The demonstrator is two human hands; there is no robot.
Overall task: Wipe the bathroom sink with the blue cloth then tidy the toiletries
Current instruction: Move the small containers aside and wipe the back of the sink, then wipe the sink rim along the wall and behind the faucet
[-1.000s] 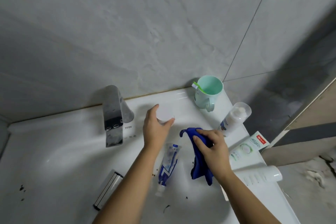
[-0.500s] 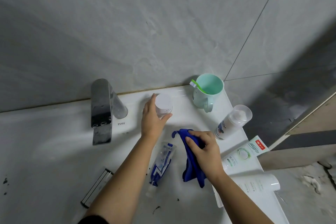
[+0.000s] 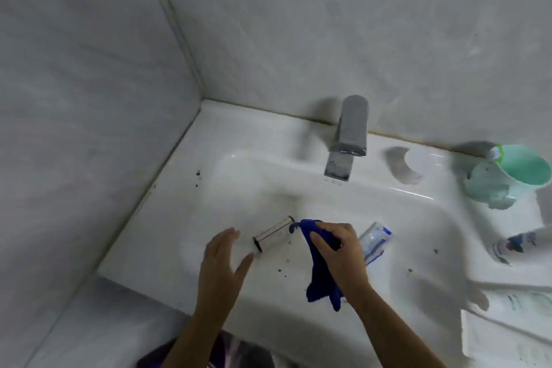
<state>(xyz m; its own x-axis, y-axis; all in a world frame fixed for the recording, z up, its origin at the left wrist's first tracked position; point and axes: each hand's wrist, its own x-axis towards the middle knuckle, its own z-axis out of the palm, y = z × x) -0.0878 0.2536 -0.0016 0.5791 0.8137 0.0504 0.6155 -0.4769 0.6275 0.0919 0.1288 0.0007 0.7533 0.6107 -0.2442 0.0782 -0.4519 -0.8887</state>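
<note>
Grey tiled walls meet in a corner behind a white sink [image 3: 185,188] whose basin is dotted with dark specks. Below the faucet [image 3: 349,134], toward the person, the right hand [image 3: 343,251] grips the blue cloth [image 3: 321,275], fingers curled round its bunched top while the loose end hangs. The left hand [image 3: 222,266] hovers below and left of the faucet, fingers spread wide, holding nothing. Far right of the faucet stands a green cup [image 3: 513,176]. Below and slightly right of the faucet, a toothpaste tube [image 3: 375,240] lies in the basin. The cloth looks light, soft and limp, so it probably wipes best wadded under the palm. The tube seems squashy, and a hold across its middle is likely surest.
</note>
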